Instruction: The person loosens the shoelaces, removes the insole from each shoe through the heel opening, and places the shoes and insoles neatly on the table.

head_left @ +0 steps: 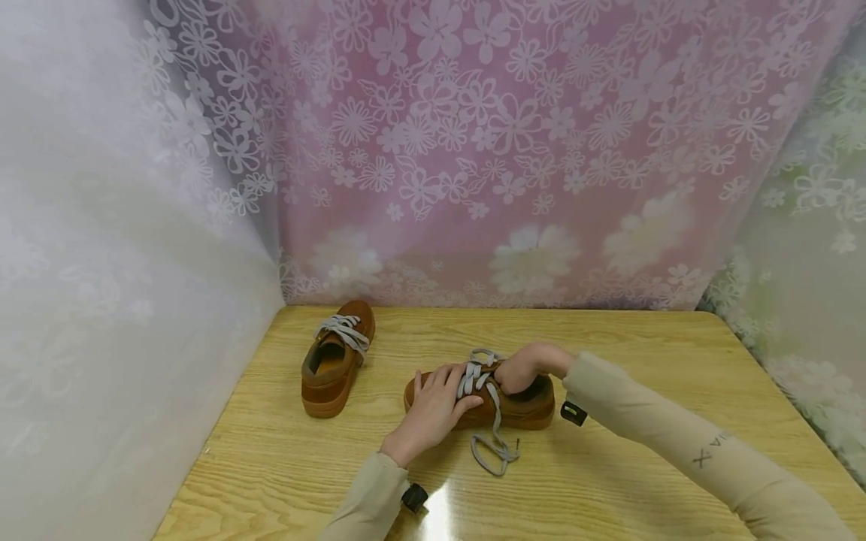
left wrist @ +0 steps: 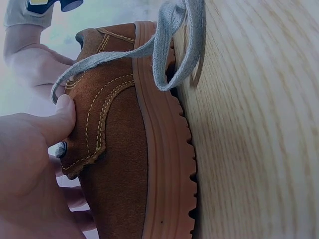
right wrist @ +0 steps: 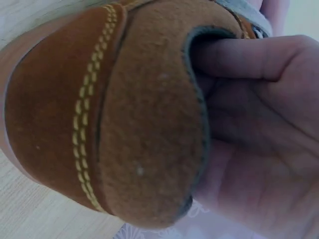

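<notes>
A brown suede shoe with loosened grey laces stands on its sole, toe to the left. My left hand grips its front part from above, fingers over the far side. In the left wrist view the left thumb presses the edge of the lace flap. My right hand reaches into the shoe's opening by the tongue, wrist over the heel. In the right wrist view the heel collar is close in front of the palm; the fingertips are hidden inside, so I cannot tell what they hold.
Another brown shoe with grey laces stands at the left of the wooden table, toe pointing away. A loose lace end curls on the tabletop in front of the shoe between my hands. Floral curtains enclose the table's back and sides.
</notes>
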`<state>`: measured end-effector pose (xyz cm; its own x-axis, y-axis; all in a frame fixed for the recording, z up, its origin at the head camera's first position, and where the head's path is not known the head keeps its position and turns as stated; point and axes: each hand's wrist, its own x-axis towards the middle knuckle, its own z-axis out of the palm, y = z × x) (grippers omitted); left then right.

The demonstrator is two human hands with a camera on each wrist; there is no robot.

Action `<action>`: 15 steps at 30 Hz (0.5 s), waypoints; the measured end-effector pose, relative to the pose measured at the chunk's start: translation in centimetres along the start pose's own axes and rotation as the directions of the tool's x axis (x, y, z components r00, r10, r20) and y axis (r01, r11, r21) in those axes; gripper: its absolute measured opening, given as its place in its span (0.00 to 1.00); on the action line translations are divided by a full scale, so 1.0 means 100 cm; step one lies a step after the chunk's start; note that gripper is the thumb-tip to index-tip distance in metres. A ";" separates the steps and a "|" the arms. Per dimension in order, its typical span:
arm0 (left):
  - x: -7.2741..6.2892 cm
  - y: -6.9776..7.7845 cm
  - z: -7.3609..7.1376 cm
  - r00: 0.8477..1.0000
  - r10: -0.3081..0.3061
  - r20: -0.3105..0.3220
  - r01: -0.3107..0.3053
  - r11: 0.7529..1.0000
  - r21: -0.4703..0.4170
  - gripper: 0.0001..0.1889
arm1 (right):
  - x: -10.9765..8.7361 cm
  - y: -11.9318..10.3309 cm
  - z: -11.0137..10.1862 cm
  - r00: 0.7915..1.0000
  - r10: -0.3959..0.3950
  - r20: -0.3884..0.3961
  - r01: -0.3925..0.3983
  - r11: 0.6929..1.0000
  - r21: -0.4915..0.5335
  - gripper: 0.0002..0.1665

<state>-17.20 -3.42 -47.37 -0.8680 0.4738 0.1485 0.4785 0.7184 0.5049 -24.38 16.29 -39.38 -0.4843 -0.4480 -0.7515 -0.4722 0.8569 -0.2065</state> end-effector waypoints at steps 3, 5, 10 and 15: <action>0.000 0.000 0.000 1.000 0.001 -0.003 -0.001 1.000 -0.001 0.35 | 0.001 0.001 0.000 1.000 0.010 0.003 -0.010 1.000 0.006 0.14; 0.000 0.000 0.000 1.000 -0.004 0.002 0.004 1.000 -0.004 0.35 | 0.001 0.002 -0.001 1.000 0.015 0.006 -0.016 1.000 0.021 0.13; 0.000 0.001 -0.001 1.000 -0.015 0.010 0.015 1.000 -0.023 0.35 | 0.000 0.003 -0.003 1.000 0.011 0.019 -0.012 0.998 0.056 0.13; 0.000 0.001 0.001 1.000 -0.019 -0.004 0.019 1.000 -0.007 0.36 | -0.002 0.003 -0.001 1.000 -0.004 -0.008 0.004 0.999 0.032 0.17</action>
<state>-17.13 -3.30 -47.36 -0.8776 0.4578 0.1422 0.4607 0.7236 0.5141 -24.55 16.58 -39.23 -0.4886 -0.4534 -0.7454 -0.4506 0.8627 -0.2294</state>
